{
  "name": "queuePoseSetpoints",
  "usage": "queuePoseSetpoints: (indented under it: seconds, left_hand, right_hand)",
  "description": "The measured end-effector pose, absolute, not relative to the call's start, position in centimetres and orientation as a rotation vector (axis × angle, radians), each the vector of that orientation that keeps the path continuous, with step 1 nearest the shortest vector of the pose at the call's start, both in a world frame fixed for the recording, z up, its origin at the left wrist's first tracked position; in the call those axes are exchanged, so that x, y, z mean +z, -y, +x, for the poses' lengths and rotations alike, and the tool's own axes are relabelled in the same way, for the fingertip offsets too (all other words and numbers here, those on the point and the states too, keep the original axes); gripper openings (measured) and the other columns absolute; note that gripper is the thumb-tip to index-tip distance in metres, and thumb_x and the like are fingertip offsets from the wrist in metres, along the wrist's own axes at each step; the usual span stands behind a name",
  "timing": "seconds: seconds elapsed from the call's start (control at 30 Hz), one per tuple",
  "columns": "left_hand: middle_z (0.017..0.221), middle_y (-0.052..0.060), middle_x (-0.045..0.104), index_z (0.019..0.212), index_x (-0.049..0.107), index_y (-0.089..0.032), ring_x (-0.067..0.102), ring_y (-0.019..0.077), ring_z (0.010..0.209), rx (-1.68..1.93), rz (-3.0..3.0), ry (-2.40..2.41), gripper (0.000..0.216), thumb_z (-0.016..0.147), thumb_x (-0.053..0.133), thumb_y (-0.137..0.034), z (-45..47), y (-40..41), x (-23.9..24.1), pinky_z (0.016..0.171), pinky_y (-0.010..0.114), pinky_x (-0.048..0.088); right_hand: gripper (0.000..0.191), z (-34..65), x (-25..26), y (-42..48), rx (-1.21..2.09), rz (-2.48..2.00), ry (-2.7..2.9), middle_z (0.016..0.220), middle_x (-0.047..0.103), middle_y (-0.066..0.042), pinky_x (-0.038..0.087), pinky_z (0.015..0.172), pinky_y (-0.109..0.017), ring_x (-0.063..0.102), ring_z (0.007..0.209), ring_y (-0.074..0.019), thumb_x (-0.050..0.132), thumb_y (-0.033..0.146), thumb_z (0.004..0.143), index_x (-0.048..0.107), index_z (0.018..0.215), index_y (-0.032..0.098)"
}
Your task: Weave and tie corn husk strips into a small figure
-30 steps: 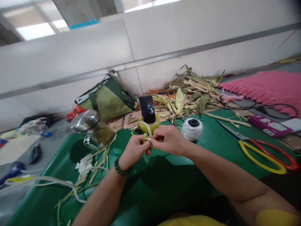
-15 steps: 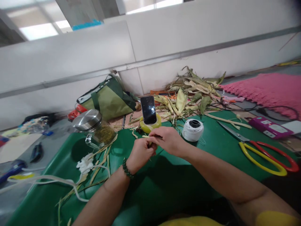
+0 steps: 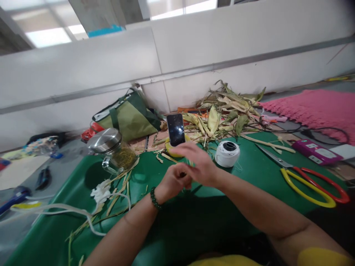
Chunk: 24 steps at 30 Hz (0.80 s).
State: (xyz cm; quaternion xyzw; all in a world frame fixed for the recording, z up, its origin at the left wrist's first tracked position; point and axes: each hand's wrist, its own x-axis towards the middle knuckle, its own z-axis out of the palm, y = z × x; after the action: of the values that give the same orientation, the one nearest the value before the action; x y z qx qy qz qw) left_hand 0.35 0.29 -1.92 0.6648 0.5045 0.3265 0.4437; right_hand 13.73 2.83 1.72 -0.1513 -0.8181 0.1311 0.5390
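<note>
Over the green work surface [image 3: 155, 229], my left hand [image 3: 173, 181] is curled closed, a dark green bead bracelet on its wrist. What its fingers hold is mostly hidden; a thin pale strand shows near the fingertips. My right hand [image 3: 201, 162] lies against it from the right, fingers stretched out and slightly blurred. Just beyond both hands a phone [image 3: 175, 129] leans upright in a yellow tape roll [image 3: 173, 153]. To the right of my hands stands a white spool of thread [image 3: 227, 154]. Farther right lie large scissors [image 3: 305, 177] with red and yellow handles.
Dried corn husks [image 3: 222, 111] are heaped along the wall. At left stand a lidded glass mug [image 3: 113, 151] and a green bag [image 3: 133, 118]. A white cord [image 3: 69, 210] crosses the left edge. A purple power strip [image 3: 317, 150] and pink fringed cloth [image 3: 318, 111] lie right.
My right hand has opened from its pinch at the left hand's fingertips, its fingers now extended. My left hand has shifted slightly right and down. A pale strip that stuck out between them is now hidden.
</note>
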Motion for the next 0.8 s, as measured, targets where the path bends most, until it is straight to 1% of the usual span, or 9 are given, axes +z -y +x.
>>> queuePoseSetpoints:
  seconds: [0.1,0.17,0.23,0.3,0.37,0.47,0.53,0.67,0.8]
  left_hand:
    - [0.044,0.0,0.057,0.05,0.058,-0.016,0.05,0.0095,0.043,0.836,1.552,-1.211,0.031,0.075,0.054,-0.033,-0.4,-0.3,-0.2,0.049,0.022,0.044]
    - [0.045,0.001,0.057,0.048,0.057,-0.016,0.051,0.0101,0.044,0.86,1.5,-1.202,0.033,0.075,0.056,-0.035,-0.6,-0.3,0.6,0.051,0.023,0.045]
    - [0.045,0.002,0.056,0.047,0.055,-0.016,0.05,0.0101,0.044,0.858,1.48,-1.195,0.036,0.074,0.058,-0.039,-0.6,-0.2,0.9,0.05,0.023,0.043]
    - [0.045,0.001,0.055,0.048,0.054,-0.016,0.049,0.0097,0.045,0.86,1.465,-1.178,0.036,0.072,0.061,-0.042,-0.5,-0.1,0.8,0.05,0.022,0.042]
    - [0.047,0.0,0.053,0.052,0.053,-0.016,0.048,0.0095,0.048,0.887,1.427,-1.138,0.039,0.072,0.062,-0.048,-0.4,-0.1,0.6,0.051,0.022,0.04]
    - [0.046,-0.002,0.047,0.058,0.052,-0.016,0.042,0.0086,0.046,0.916,1.389,-1.121,0.049,0.077,0.051,-0.061,-0.5,0.0,0.4,0.048,0.022,0.034]
    - [0.044,-0.004,0.041,0.065,0.057,-0.014,0.035,0.0076,0.043,0.859,1.452,-1.127,0.055,0.08,0.044,-0.066,-0.5,0.2,0.5,0.045,0.022,0.029]
    - [0.045,-0.007,0.032,0.084,0.068,-0.01,0.026,0.0066,0.043,0.695,1.558,-1.061,0.062,0.082,0.04,-0.066,-0.4,0.4,0.8,0.045,0.022,0.021]
    - [0.046,-0.006,0.033,0.081,0.069,-0.01,0.027,0.0066,0.043,0.713,1.501,-1.064,0.061,0.083,0.041,-0.064,-0.6,0.3,0.7,0.046,0.023,0.023]
  right_hand:
    - [0.019,15.2,2.1,-3.7,0.344,-0.691,1.737,0.078,0.061,-0.005,0.046,0.072,-0.031,0.056,0.078,-0.0167,0.05,0.03,0.09,0.061,0.081,0.018]
    - [0.021,15.6,2.0,-4.2,0.46,-0.856,1.811,0.069,0.058,-0.002,0.043,0.065,-0.028,0.053,0.068,-0.0147,0.057,0.031,0.085,0.059,0.069,0.018]
    - [0.022,15.4,1.6,-4.4,0.648,-0.911,1.962,0.064,0.057,0.0,0.04,0.059,-0.025,0.051,0.062,-0.0124,0.062,0.032,0.08,0.06,0.064,0.017]
    - [0.022,14.8,1.1,-4.4,0.795,-0.897,1.98,0.06,0.055,0.001,0.037,0.056,-0.023,0.048,0.058,-0.0102,0.062,0.031,0.079,0.06,0.062,0.016]
    - [0.022,14.2,0.8,-4.2,0.826,-0.867,1.91,0.059,0.053,0.002,0.036,0.055,-0.022,0.046,0.056,-0.0092,0.06,0.03,0.079,0.059,0.061,0.016]
    - [0.022,13.9,0.6,-4.1,0.839,-0.838,1.83,0.058,0.052,0.002,0.036,0.054,-0.023,0.045,0.056,-0.0092,0.06,0.031,0.077,0.06,0.061,0.016]
    - [0.024,14.1,0.6,-4.5,0.921,-0.855,1.748,0.055,0.048,0.003,0.034,0.051,-0.023,0.043,0.053,-0.009,0.059,0.035,0.078,0.06,0.062,0.016]
    - [0.029,15.0,0.8,-5.9,0.994,-0.912,1.525,0.053,0.045,0.003,0.032,0.048,-0.023,0.039,0.05,-0.0085,0.062,0.043,0.074,0.058,0.061,0.017]
    - [0.037,15.7,1.2,-6.7,1.013,-0.93,1.475,0.052,0.044,0.003,0.035,0.047,-0.023,0.039,0.049,-0.0089,0.062,0.053,0.072,0.058,0.063,0.018]
